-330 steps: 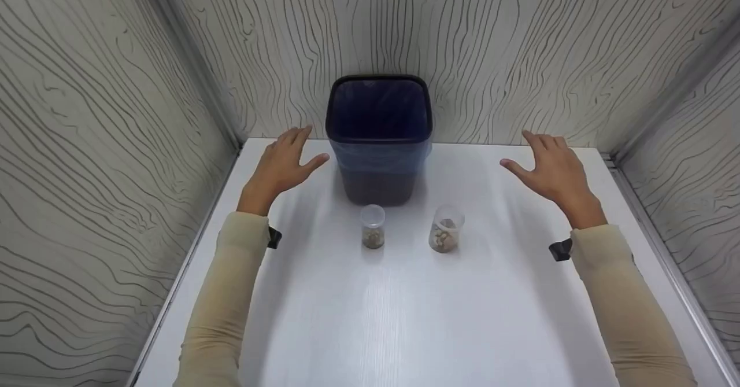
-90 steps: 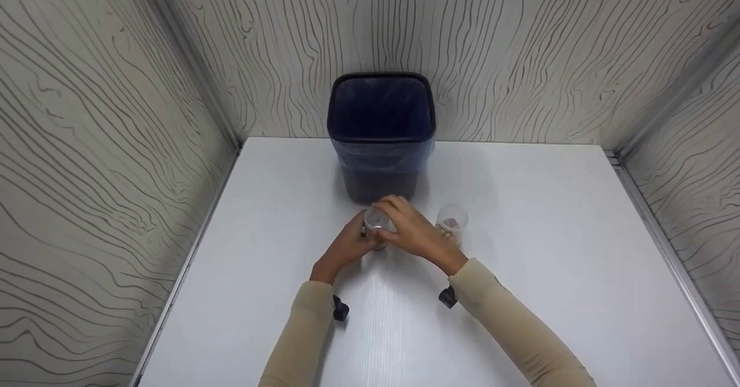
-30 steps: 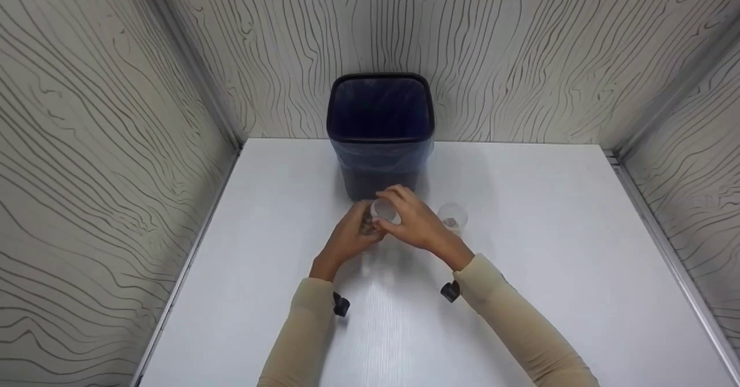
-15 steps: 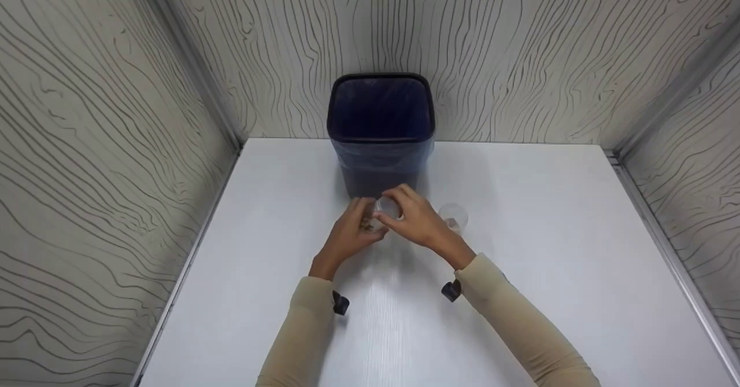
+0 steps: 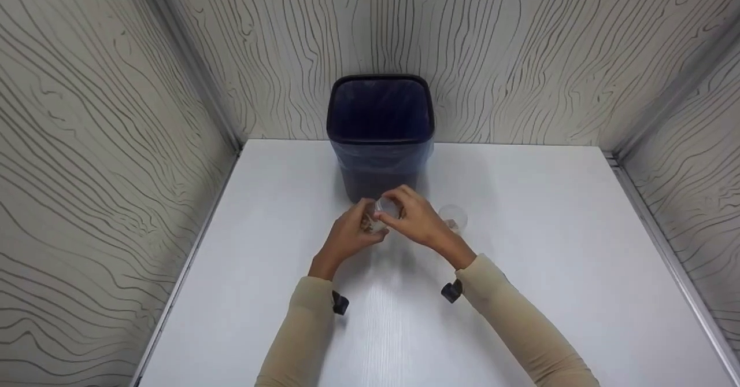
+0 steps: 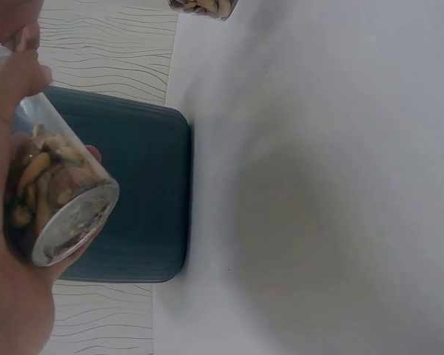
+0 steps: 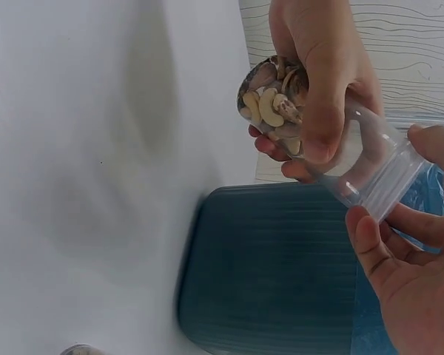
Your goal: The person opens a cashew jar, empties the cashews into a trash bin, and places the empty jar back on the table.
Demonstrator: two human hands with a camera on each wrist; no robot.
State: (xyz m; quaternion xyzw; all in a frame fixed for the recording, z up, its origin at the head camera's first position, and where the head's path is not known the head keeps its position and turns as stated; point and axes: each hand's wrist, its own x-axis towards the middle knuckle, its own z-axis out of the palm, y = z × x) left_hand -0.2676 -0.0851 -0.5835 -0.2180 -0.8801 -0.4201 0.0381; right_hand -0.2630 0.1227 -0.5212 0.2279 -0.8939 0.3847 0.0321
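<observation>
A clear plastic jar (image 7: 270,103) of cashews and other nuts is tilted in front of the bin. My left hand (image 5: 348,232) grips its body, the thumb along its side in the right wrist view. At the jar's other end, my right hand (image 5: 417,219) holds the clear ridged lid (image 7: 392,181) between thumb and fingers. The lid appears to be on the jar. In the left wrist view the jar's round base (image 6: 78,225) faces the camera and part of the lid end is out of frame. A second clear jar (image 5: 452,216) stands just right of my right hand.
Behind the hands stands a dark bin (image 5: 380,142) with a blue liner, near the patterned back wall (image 5: 491,57). The white table (image 5: 520,213) runs between side walls. Each wrist carries a small black camera (image 5: 451,291).
Both hands, apart and bare earlier, have come together on the smaller jar. The jar has since been lifted and tilted, lid end to the right. In the last half second hardly anything differs.
</observation>
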